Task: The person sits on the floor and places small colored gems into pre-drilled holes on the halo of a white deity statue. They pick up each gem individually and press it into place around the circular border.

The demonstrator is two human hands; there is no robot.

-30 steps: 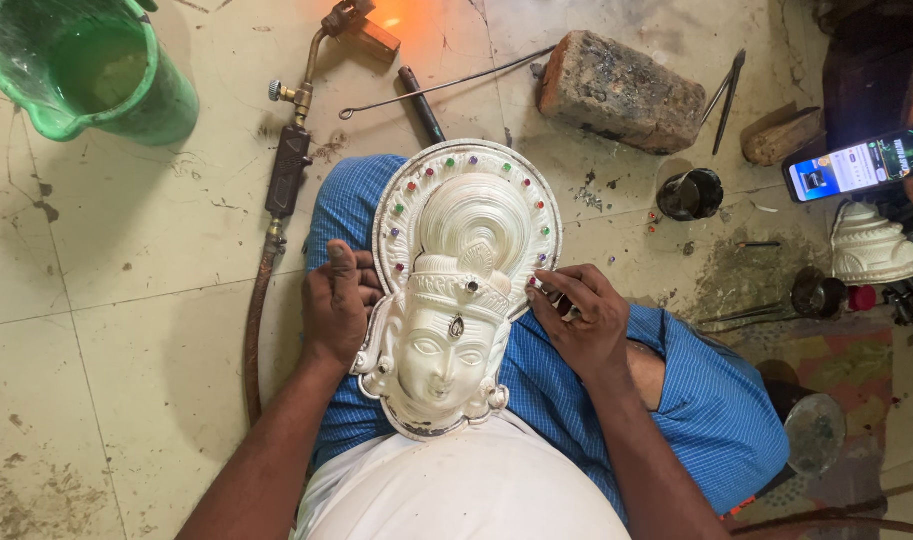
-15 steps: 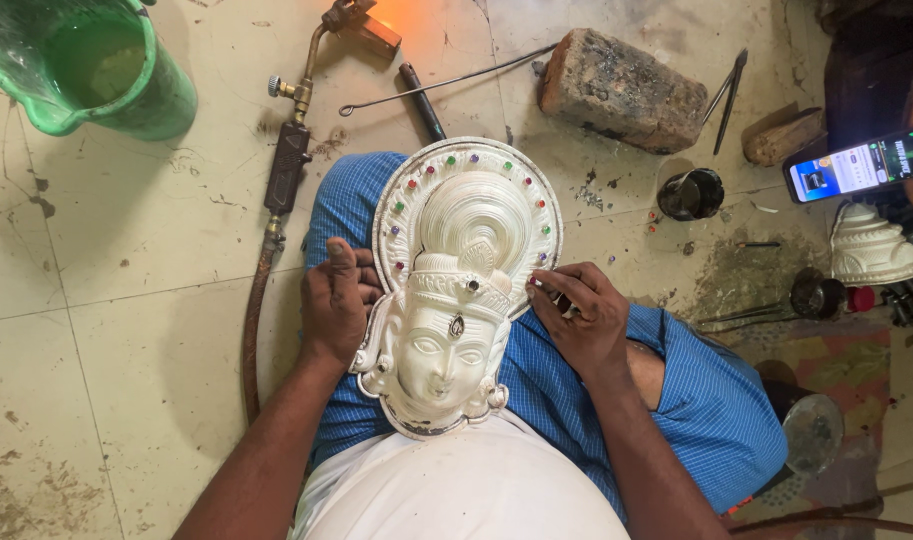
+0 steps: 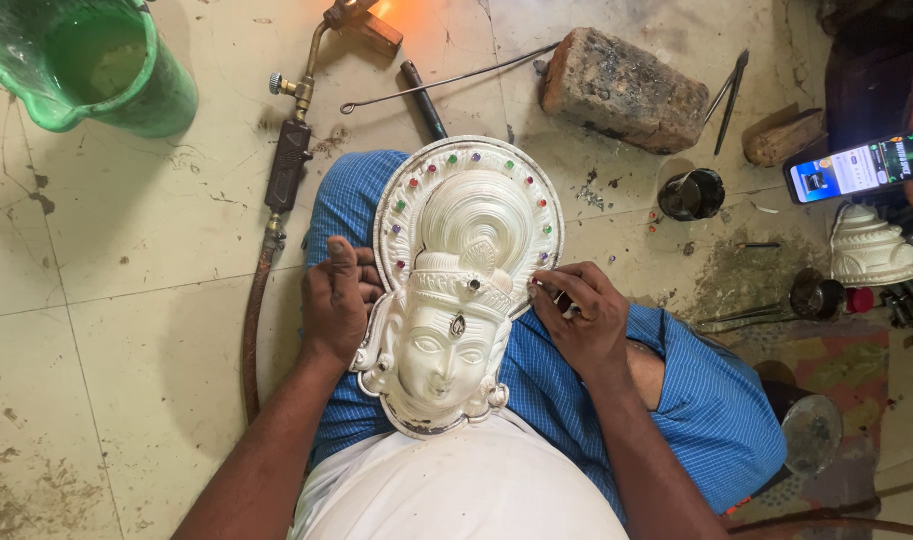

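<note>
A silver-white metal face mask [image 3: 458,290] with a round halo set with small coloured stones lies on my lap, over blue checked cloth [image 3: 696,400]. My left hand [image 3: 336,300] grips the mask's left edge beside the ear. My right hand [image 3: 579,318] rests at the halo's right rim, its fingers pinched on a small thin tool whose tip touches the rim.
A gas torch [image 3: 288,160] with a hose lies on the floor at the left, its flame glowing at the top. A green bucket [image 3: 86,65] stands top left. A brick [image 3: 624,88], a rod, tweezers, a dark cup [image 3: 692,194], a lit phone [image 3: 858,166] and a second silver piece [image 3: 870,248] lie at the right.
</note>
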